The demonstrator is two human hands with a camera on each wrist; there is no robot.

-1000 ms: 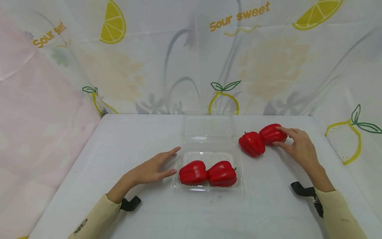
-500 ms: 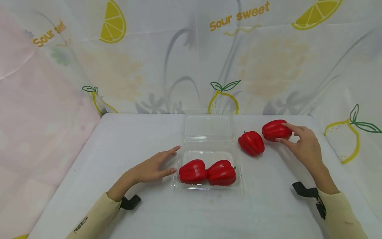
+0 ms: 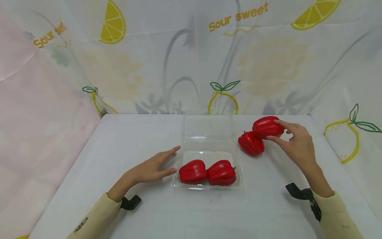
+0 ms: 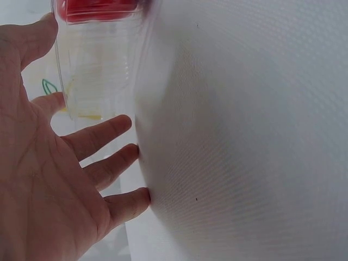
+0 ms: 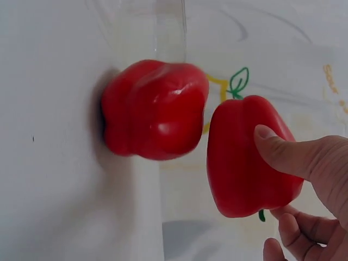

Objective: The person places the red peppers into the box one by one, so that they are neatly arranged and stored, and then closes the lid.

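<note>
- Red, glossy and lobed, a bell pepper with a short green stem is held by the right hand, pinched between thumb and fingers at its stem end and raised off the white surface.
- A second red, lobed bell pepper is seen resting on the surface, just beyond the right side of a clear, hinged plastic container; in the head view it is partly overlapped by the held one.
- Two more red bell peppers, a left one and a right one, are lodged side by side in the container's near half.
- The left hand is spread, fingers extended, at the container's left edge; nothing is gripped.
- The held pepper could be dropped, its smooth curve being pinched at one end only.
- If it were lowered early, the resting pepper might be knocked and rolled.
- The thin container could be shifted by a bump, being only lightly steadied.
</note>
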